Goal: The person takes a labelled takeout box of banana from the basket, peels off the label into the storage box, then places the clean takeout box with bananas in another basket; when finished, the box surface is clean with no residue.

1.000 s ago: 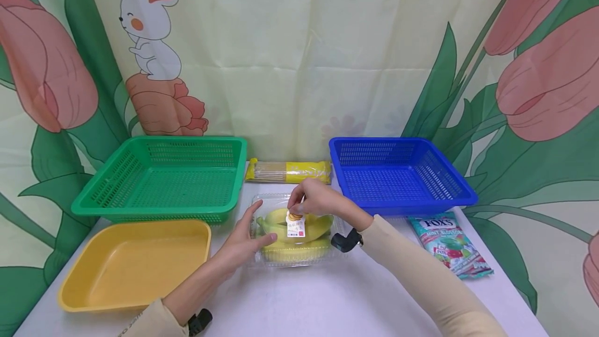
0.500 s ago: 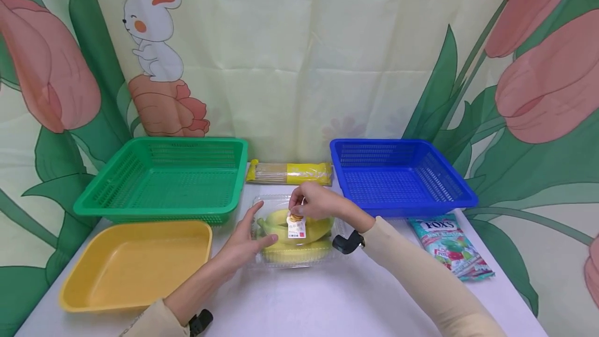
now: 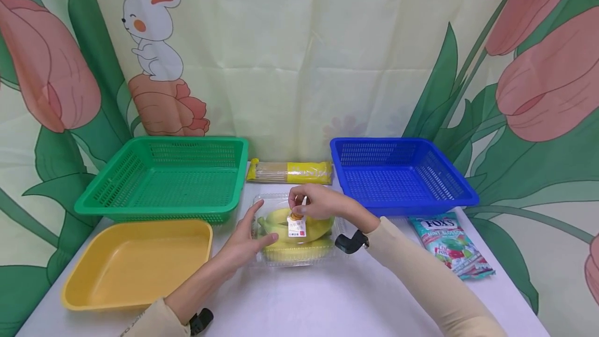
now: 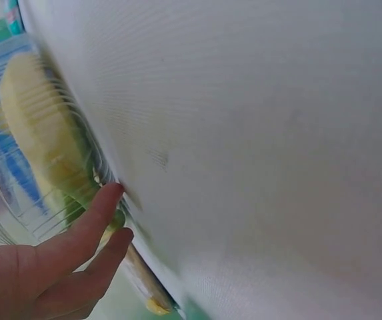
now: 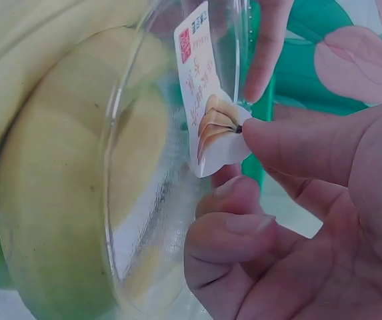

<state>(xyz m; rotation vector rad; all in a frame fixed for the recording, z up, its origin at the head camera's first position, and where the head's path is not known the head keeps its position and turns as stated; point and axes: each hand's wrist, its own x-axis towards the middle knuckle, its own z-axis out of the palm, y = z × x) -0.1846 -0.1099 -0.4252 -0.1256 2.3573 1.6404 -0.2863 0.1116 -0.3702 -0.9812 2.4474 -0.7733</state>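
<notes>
A clear plastic clamshell box (image 3: pixel 273 259) holding yellow-green bananas (image 3: pixel 318 229) lies on the table in the head view. On its lid is a white label (image 3: pixel 297 230) printed with a small banana picture. My right hand (image 3: pixel 318 202) pinches the label's far end between thumb and finger. Close up in the right wrist view, that end of the label (image 5: pixel 201 87) stands off the lid. Along the box's left side, my left hand (image 3: pixel 245 241) has its fingers spread, with the thumb over the near-left part. The left wrist view shows its fingertips (image 4: pixel 111 200) beside the box's lower edge.
A green basket (image 3: pixel 161 211) stands at the back left, with a yellow tub (image 3: pixel 135 300) before it. At the back right is a blue basket (image 3: pixel 407 207), and a candy bag (image 3: pixel 451 246) lies in front. A noodle pack (image 3: pixel 290 172) lies behind the box.
My right hand has shifted very slightly to the right, still pinching the label. The left hand and the box look nearly unchanged.
</notes>
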